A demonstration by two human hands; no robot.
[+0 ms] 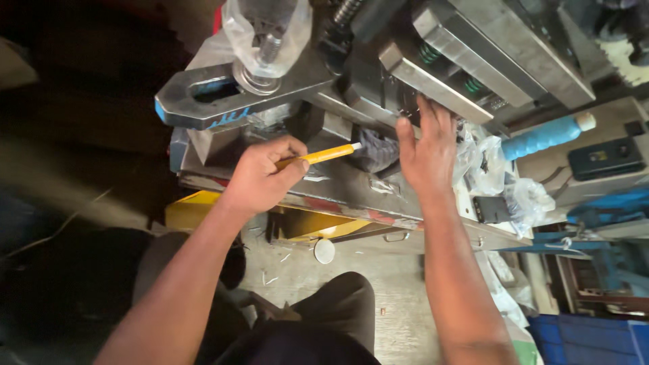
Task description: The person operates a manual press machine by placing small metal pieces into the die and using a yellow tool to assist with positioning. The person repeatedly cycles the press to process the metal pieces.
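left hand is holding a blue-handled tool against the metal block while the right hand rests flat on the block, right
Not quite: the handle is yellow, not blue. In the head view the left hand grips a yellow-handled tool whose tip meets a dark cloth on the metal block. The right hand does rest flat on the block, fingers spread.

We see both forearms bare, with no sleeves, gloves, watch or rings on our left hand point(260, 177) or right hand point(426, 152). Dark grey trousers point(341, 307) cover our knees below.
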